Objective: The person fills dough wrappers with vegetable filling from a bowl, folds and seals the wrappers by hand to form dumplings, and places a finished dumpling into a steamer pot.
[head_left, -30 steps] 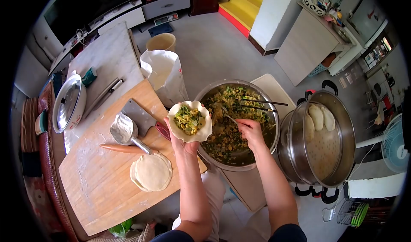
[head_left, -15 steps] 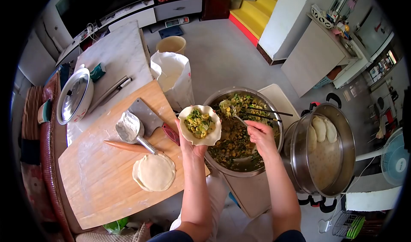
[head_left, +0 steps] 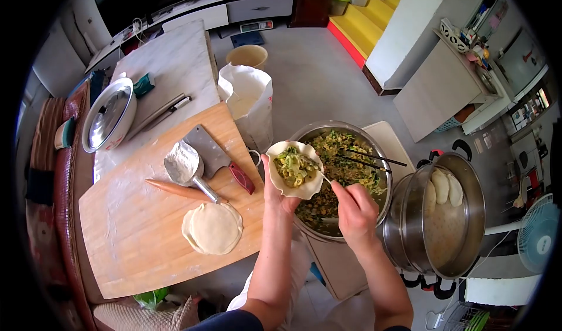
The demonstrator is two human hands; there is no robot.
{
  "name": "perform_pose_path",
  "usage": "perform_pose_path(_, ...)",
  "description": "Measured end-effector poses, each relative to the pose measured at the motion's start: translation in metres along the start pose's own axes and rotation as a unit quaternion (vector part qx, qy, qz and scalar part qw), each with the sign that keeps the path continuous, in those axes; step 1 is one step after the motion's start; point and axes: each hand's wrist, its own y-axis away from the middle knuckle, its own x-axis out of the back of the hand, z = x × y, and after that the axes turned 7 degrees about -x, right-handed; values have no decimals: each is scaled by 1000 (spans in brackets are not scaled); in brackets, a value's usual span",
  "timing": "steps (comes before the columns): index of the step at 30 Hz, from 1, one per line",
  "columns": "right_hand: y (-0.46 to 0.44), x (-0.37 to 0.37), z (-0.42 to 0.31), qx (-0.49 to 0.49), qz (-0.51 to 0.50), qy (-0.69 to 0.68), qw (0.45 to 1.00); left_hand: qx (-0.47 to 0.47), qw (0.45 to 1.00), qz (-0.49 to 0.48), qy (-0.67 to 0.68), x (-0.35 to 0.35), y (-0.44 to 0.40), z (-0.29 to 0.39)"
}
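Observation:
A round dough wrapper [head_left: 281, 186] rests cupped in my left hand [head_left: 277, 197], its wavy edge turned up around a heap of chopped green and yellow filling [head_left: 291, 166]. My right hand [head_left: 356, 211] is closed around the handle of a spoon [head_left: 326, 179], whose head is in the filling on the wrapper. Just behind both hands stands a large metal bowl [head_left: 387, 181] of the same filling, with a pair of dark chopsticks [head_left: 374, 159] lying in it. On the wooden board [head_left: 134, 237] to the left is a stack of flat dough wrappers [head_left: 213, 228].
A flour scoop [head_left: 182, 164], a rolling pin [head_left: 175, 189] and a cleaver [head_left: 206, 149] lie on the board. To the right, a steamer pot [head_left: 448, 237] holds several folded dumplings [head_left: 446, 187]. A white flour sack [head_left: 252, 105] stands behind the board.
My right hand has brought the spoon from the metal bowl over to the wrapper in my left hand. More filling now sits on the wrapper. The view has shifted slightly.

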Motion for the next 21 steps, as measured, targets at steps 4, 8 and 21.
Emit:
perform_pose_path(4,-1,2,-8,55,-21,31,998,-4,1000,17,-15,1,-3,-2)
perform_pose_path(8,9,-8,-7,40,-56,40,997,6,1000,-16,-8,0,-2,-4)
perform_pose_path(21,-4,8,-10,-33,-17,-41,998,-4,1000,15,-16,1,-4,-1)
